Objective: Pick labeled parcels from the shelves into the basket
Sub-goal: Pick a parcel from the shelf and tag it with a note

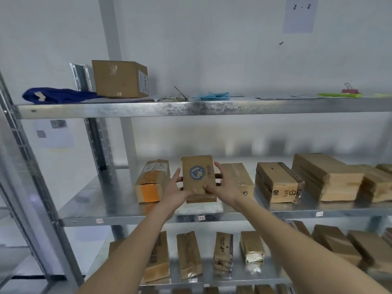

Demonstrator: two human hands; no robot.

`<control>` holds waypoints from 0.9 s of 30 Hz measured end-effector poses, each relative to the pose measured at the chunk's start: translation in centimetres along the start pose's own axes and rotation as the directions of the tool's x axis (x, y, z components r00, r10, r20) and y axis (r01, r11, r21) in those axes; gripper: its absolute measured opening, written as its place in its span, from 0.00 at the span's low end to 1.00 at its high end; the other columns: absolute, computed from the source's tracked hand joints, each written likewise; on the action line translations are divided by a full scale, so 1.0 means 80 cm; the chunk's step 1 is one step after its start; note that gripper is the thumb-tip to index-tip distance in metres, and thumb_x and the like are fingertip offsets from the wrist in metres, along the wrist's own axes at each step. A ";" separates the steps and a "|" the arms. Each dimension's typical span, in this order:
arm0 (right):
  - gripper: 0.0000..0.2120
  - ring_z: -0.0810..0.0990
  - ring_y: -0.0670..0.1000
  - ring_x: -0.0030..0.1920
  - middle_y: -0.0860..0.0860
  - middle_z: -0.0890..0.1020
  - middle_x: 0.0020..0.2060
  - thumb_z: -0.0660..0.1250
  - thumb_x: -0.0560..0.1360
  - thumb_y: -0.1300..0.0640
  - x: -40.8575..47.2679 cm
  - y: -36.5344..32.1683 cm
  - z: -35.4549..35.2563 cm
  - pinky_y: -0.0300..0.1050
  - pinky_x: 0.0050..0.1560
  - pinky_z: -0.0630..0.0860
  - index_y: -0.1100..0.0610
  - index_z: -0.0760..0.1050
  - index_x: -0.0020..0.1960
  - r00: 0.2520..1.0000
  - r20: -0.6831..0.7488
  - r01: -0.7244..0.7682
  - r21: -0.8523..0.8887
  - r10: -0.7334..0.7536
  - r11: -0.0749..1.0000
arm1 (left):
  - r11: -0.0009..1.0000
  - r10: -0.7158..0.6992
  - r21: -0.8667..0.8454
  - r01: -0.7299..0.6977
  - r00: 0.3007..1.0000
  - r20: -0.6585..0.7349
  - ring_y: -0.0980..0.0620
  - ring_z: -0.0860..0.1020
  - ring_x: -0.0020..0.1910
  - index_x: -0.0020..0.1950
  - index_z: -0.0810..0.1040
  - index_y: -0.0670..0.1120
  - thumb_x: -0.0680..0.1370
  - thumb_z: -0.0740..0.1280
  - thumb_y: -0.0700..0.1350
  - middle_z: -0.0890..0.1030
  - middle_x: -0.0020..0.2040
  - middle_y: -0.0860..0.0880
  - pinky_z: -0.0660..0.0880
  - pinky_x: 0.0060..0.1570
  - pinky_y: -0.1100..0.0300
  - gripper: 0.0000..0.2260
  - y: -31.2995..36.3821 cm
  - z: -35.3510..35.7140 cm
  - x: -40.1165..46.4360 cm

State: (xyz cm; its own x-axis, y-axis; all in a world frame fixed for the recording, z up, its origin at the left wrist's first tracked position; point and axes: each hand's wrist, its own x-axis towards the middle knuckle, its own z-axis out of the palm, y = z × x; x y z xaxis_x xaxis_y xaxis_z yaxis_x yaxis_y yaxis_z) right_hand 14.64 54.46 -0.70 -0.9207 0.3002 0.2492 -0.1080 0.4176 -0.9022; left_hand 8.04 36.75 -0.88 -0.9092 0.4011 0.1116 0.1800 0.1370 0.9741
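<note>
At frame centre, parcel (198, 179) clasped between left hand (175, 190) and right hand (223, 185), fingers curled round both edges, long axis pointing away.

The white label on the brown cardboard box (119, 81) on the top shelf is too blurred to read; the rightmost brown parcels (384, 168) run past the frame edge.
</note>
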 end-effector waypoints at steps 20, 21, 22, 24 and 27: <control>0.38 0.82 0.49 0.56 0.50 0.82 0.55 0.69 0.67 0.25 -0.250 -0.147 0.059 0.51 0.59 0.80 0.54 0.74 0.64 0.976 -0.207 -0.042 0.097 0.061 0.994 | 0.984 0.059 -0.164 -0.068 0.997 -0.058 0.55 0.78 0.48 0.57 0.73 0.47 0.76 0.63 0.66 0.80 0.51 0.50 0.74 0.41 0.60 0.24 0.069 -0.079 -0.255; 0.39 0.82 0.50 0.56 0.50 0.82 0.55 0.68 0.67 0.24 -0.259 -0.153 0.059 0.54 0.60 0.80 0.53 0.74 0.63 0.974 -0.217 -0.041 0.091 0.060 0.995 | 0.985 0.057 -0.157 -0.069 0.995 -0.078 0.54 0.78 0.48 0.58 0.73 0.46 0.77 0.63 0.66 0.80 0.51 0.50 0.74 0.41 0.59 0.24 0.072 -0.081 -0.264; 0.38 0.81 0.51 0.57 0.50 0.82 0.55 0.68 0.66 0.24 -0.267 -0.157 0.058 0.55 0.61 0.80 0.52 0.74 0.63 0.974 -0.221 -0.040 0.083 0.057 0.996 | 0.986 0.067 -0.145 -0.080 0.993 -0.094 0.53 0.78 0.49 0.58 0.73 0.46 0.77 0.63 0.65 0.80 0.51 0.49 0.74 0.40 0.60 0.24 0.073 -0.083 -0.272; 0.36 0.81 0.52 0.58 0.51 0.81 0.56 0.69 0.66 0.27 -0.284 -0.166 0.057 0.57 0.62 0.79 0.51 0.73 0.62 0.974 -0.216 -0.050 0.088 0.068 0.995 | 0.986 0.099 -0.120 -0.112 0.989 -0.107 0.53 0.78 0.50 0.57 0.73 0.47 0.77 0.65 0.63 0.80 0.53 0.49 0.72 0.40 0.61 0.21 0.079 -0.087 -0.291; 0.35 0.80 0.53 0.60 0.51 0.80 0.58 0.73 0.67 0.34 -0.315 -0.179 0.050 0.59 0.66 0.77 0.50 0.70 0.68 0.978 -0.196 -0.056 0.098 0.074 0.994 | 0.978 0.115 -0.166 -0.123 0.992 -0.058 0.58 0.78 0.50 0.65 0.71 0.50 0.77 0.70 0.55 0.79 0.59 0.52 0.72 0.41 0.63 0.19 0.089 -0.098 -0.321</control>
State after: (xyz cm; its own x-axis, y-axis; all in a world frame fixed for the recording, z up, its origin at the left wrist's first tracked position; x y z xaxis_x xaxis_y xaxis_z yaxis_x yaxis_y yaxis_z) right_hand 37.86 37.47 4.51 -0.8351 0.4922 0.2457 -0.0930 0.3138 -0.9449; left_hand 29.76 20.35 4.72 -0.9027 0.3611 0.2339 0.2255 -0.0658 0.9720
